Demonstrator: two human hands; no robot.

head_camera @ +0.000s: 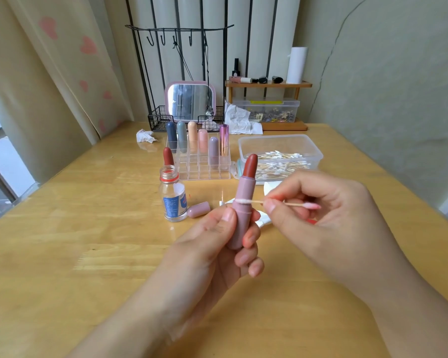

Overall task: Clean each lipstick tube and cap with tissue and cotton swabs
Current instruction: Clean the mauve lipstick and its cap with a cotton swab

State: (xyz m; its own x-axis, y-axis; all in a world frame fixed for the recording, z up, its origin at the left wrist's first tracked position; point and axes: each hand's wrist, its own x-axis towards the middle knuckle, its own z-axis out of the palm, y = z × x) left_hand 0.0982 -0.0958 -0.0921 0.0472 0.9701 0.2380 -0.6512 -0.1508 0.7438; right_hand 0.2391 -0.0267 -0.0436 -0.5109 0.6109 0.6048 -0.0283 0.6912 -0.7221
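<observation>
My left hand [225, 244] grips a mauve lipstick tube [241, 210] upright above the table, its red-brown bullet extended at the top. My right hand [318, 215] pinches a wooden cotton swab [254, 202]; the swab's white tip touches the tube's collar, and its other tip is stained pink. The tube's mauve cap [198, 209] lies on its side on the table beside a small open glass bottle [172, 200]. White tissue [265, 220] lies under my hands, mostly hidden.
A clear organizer [204, 174] holds several capped lipsticks; an uncapped red lipstick [168, 156] stands left of it. A clear box of cotton swabs [279, 156] sits at the right. Crumpled tissues [145, 136], a mirror [190, 100] and a wooden shelf [268, 85] line the back.
</observation>
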